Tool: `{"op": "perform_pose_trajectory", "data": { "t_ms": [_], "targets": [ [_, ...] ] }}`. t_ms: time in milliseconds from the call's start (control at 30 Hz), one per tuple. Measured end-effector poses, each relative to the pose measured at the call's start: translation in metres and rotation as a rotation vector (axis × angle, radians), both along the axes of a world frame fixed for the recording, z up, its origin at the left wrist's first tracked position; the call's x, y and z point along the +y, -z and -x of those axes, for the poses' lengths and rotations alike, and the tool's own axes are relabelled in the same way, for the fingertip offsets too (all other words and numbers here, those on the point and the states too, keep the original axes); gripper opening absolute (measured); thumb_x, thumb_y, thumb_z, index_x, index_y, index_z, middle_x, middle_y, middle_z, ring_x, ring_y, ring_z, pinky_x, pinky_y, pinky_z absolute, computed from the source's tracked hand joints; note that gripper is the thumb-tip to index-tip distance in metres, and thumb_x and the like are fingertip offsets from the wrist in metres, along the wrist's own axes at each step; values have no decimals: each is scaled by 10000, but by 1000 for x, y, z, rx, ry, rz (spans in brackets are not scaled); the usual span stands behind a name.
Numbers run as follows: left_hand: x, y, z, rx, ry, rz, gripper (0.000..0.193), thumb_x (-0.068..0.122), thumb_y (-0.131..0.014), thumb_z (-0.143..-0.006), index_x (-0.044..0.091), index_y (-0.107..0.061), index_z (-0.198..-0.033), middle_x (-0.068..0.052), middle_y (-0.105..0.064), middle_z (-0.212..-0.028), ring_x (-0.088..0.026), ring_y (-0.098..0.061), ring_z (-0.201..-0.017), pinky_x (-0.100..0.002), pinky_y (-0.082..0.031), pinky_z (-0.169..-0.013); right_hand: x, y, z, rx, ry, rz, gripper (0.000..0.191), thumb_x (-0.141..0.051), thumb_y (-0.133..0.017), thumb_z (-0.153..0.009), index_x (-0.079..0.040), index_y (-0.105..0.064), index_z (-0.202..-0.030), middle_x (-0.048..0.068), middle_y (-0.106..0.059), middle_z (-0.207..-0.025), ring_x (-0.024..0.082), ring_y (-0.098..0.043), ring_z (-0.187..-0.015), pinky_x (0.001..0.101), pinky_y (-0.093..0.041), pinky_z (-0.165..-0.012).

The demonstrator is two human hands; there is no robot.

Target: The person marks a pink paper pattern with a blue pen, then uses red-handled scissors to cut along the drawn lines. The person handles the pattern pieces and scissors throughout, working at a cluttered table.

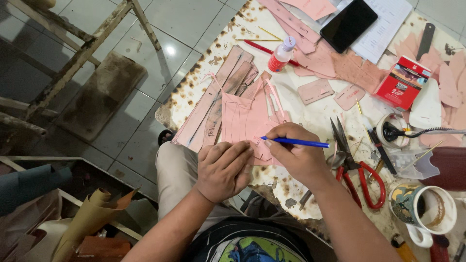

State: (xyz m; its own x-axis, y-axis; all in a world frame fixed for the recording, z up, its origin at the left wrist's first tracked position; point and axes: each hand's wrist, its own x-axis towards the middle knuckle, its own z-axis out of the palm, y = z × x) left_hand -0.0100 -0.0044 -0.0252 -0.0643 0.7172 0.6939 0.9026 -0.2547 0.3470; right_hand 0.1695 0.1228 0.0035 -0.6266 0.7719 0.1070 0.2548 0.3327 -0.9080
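Head view: my left hand [224, 170] lies flat, fingers together, pinning a pink leather piece [247, 121] at the table [315, 119] edge. My right hand [297, 154] pinches a blue pen [296, 142], tip at nine o'clock, marking it. Marked strips [213, 104] lie at eleven o'clock; unmarked pieces remain.

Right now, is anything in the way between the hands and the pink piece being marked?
Nothing visible. The left hand rests flat on the pink piece, and the right hand holds a blue pen with its tip on the piece. The red scissors lie apart, to the right.
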Motion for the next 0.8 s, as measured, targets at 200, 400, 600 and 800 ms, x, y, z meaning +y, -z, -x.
{"op": "perform_pose_trajectory", "data": {
  "t_ms": [200, 400, 600, 800],
  "targets": [
    [0, -1, 0, -9, -1, -6, 310, 224, -693, -848, 114, -759, -1130, -10, -725, -1207, -188, -652, -1026, -346, -437, -923, 1, -2, -2, 0, -15, 11, 83, -18, -713, -891, -28, -653, -948, 47, -669, -891, 85, -576, -734, 249, -496, -652],
    [0, -1, -1, -13, -3, -7, 298, 214, -709, -846, 117, -760, -1124, -9, -724, -1202, -190, -653, -1029, -345, -435, -916, 3, 1, -2, 20, -35, -137, 97, -10, -716, -885, -25, -656, -960, 48, -702, -958, 96, -649, -820, 252, -537, -734],
    [1, 0, -2, -12, -6, -13, 300, 212, -705, -837, 121, -762, -1117, -9, -725, -1192, -193, -650, -1025, -347, -439, -917, 1, 3, -2, 55, 21, -16, 112, -16, -732, -898, -25, -676, -995, 55, -704, -972, 98, -648, -829, 248, -547, -741],
    [2, 1, -2, -9, -3, -21, 299, 209, -704, -842, 114, -762, -1119, -13, -725, -1191, -191, -648, -1024, -350, -435, -912, 1, 0, -1, 10, 34, -49, 100, -20, -740, -896, -29, -689, -983, 50, -710, -947, 92, -640, -800, 249, -537, -713]
  ]
}}
